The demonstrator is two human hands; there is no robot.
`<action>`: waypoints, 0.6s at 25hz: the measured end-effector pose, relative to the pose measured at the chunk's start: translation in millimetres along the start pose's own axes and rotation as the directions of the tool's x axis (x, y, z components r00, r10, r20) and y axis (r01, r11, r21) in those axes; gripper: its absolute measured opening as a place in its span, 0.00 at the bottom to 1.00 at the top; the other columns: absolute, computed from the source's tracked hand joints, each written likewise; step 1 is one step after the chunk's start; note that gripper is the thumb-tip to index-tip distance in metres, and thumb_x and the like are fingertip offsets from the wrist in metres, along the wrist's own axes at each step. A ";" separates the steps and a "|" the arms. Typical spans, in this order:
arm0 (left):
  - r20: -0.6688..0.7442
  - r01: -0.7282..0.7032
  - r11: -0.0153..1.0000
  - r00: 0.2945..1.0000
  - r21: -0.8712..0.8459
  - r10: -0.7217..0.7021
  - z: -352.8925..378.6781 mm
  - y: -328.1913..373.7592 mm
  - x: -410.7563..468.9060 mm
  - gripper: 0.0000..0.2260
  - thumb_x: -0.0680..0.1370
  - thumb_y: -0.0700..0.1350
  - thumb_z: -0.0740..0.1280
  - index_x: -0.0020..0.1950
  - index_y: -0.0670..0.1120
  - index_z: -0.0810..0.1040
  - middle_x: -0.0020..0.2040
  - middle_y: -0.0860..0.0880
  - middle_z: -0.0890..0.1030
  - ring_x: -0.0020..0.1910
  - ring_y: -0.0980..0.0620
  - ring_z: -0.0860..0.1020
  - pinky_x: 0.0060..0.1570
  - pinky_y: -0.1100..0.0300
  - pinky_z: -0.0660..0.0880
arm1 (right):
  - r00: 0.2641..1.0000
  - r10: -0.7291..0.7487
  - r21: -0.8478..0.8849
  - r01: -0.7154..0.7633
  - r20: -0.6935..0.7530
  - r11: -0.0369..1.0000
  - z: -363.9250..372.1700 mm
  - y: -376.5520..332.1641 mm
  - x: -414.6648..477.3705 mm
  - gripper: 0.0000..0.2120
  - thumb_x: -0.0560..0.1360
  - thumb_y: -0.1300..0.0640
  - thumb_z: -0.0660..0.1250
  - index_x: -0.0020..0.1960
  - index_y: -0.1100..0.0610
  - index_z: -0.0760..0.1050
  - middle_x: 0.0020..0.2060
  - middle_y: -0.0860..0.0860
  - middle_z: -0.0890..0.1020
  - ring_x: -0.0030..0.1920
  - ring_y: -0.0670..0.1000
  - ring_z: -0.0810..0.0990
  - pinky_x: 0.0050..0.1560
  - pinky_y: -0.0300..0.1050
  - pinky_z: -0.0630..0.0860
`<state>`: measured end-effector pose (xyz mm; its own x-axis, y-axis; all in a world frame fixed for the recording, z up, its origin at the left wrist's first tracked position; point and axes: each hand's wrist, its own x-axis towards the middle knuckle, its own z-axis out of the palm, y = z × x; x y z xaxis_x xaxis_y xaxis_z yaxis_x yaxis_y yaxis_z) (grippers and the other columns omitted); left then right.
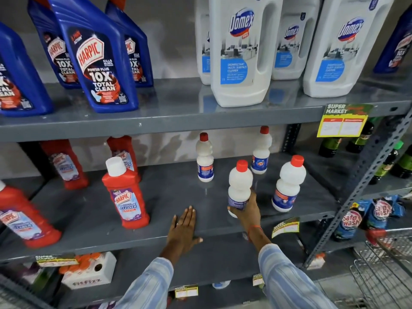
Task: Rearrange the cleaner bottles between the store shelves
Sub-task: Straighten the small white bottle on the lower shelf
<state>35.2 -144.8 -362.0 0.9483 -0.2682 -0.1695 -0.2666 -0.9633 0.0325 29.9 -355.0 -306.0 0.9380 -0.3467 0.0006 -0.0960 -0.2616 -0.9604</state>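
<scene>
A person's right hand [245,208] grips the lower body of a small white bottle [240,186] with a red cap, fingers wrapped around its blue label, the bottle upright near the front of the grey middle shelf [93,210]. The left hand [183,226] lies flat and open on the shelf's front edge, palm down, fingers together — holding nothing. Three matching white bottles stand close by: one just to the right [288,184] and two farther back [205,158], [261,150]. Red Harpic bottles [126,192] occupy the shelf's left side. Above, on the top shelf [178,117], blue Harpic bottles [93,56] stand left of large white Domex jugs [240,52]. Both sleeves are light blue and striped.
</scene>
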 end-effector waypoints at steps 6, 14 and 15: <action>0.052 0.012 1.000 0.999 -0.014 -0.012 -0.7 1.5 3.0 0.42 0.77 0.59 0.61 0.76 0.42 0.37 0.77 0.46 0.37 0.76 0.49 0.39 0.72 0.47 0.40 | 0.985 -0.037 -0.029 0.043 0.171 0.999 34.1 0.7 -18.6 0.37 0.63 0.62 0.77 0.67 0.56 0.63 0.64 0.55 0.76 0.63 0.57 0.75 0.63 0.51 0.72; 0.096 0.036 0.999 0.995 -0.001 -0.035 -3.7 1.6 5.2 0.44 0.76 0.59 0.63 0.76 0.43 0.36 0.77 0.46 0.37 0.76 0.50 0.39 0.73 0.47 0.42 | 0.975 -0.001 -0.012 0.004 0.221 1.000 34.6 -3.8 -20.7 0.40 0.63 0.63 0.77 0.69 0.58 0.60 0.66 0.56 0.72 0.66 0.58 0.72 0.65 0.51 0.70; 0.116 0.032 0.999 0.993 -0.009 -0.030 -4.9 0.8 5.9 0.45 0.75 0.60 0.64 0.76 0.42 0.36 0.77 0.46 0.37 0.76 0.49 0.39 0.73 0.46 0.43 | 0.976 0.006 0.016 -0.010 0.218 1.000 36.1 -3.3 -21.3 0.43 0.62 0.62 0.78 0.70 0.59 0.59 0.67 0.57 0.71 0.67 0.59 0.71 0.66 0.51 0.70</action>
<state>41.4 -147.3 -358.1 0.9296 -0.2352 -0.2839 -0.2349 -0.9714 0.0358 22.3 -314.3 -312.9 0.9874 -0.1434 -0.0664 -0.1002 -0.2434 -0.9647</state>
